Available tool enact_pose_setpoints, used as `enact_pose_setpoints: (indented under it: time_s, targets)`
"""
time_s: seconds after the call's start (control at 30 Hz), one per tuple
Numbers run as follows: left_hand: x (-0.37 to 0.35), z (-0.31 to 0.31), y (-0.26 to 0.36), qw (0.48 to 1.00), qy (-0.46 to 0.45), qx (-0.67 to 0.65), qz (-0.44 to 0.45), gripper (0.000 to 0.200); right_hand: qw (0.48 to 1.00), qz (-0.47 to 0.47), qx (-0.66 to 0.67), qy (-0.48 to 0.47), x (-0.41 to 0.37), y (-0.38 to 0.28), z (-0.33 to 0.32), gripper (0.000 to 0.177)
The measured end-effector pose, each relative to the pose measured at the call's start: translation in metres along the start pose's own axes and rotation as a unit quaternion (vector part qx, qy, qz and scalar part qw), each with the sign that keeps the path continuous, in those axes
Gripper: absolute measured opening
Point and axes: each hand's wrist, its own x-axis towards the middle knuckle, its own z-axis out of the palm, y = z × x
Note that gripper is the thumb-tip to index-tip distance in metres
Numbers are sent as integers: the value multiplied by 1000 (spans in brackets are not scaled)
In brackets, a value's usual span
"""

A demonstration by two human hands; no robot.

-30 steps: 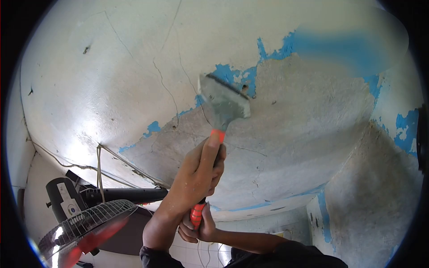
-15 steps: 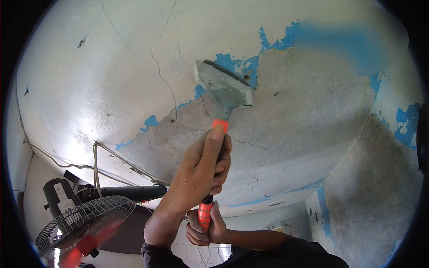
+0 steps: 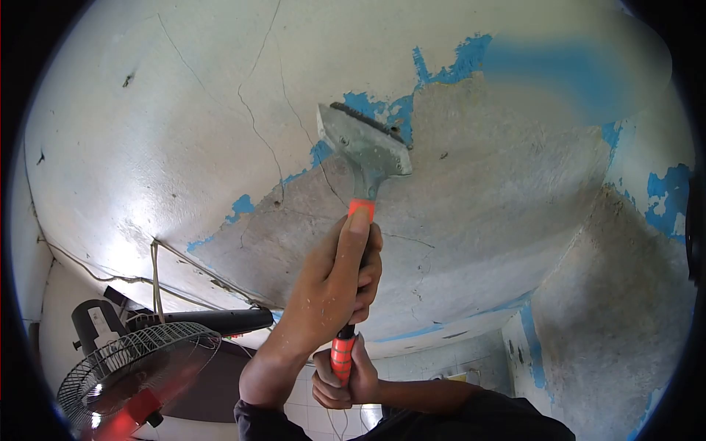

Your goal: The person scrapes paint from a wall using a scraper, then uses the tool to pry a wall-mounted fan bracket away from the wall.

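A long-handled scraper (image 3: 364,151) with a wide grey metal head and an orange-and-black handle is held up in both hands. My left hand (image 3: 331,275) wraps round the upper handle, its thumb along the orange collar below the head. Lower down, my right hand (image 3: 346,382) is closed round the orange grip (image 3: 341,359) at the handle's end. The dark blade edge overlaps a ragged strip of blue paint (image 3: 401,114) on the plastered surface (image 3: 220,117). Bare grey plaster (image 3: 478,176) lies to the right of the head. Pale specks dot my left hand.
A fan (image 3: 140,375) with a wire cage and red centre stands at lower left. Cables (image 3: 156,279) run along the surface behind it. Thin cracks (image 3: 257,117) cross the pale paint, and more blue patches (image 3: 668,202) show at right.
The view has shifted slightly, so the wall marks sit a little further left. The scraper head has moved slightly left in view, and my right hand slightly right and down. Both grips remain.
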Motion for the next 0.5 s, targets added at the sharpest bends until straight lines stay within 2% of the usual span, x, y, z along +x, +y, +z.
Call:
enact_pose_setpoints:
  time_s: [0.5]
  targets:
    - [-1,3,-2,1000,10,13,7,45,1000,-4,6,-15,-4,3,-9,76]
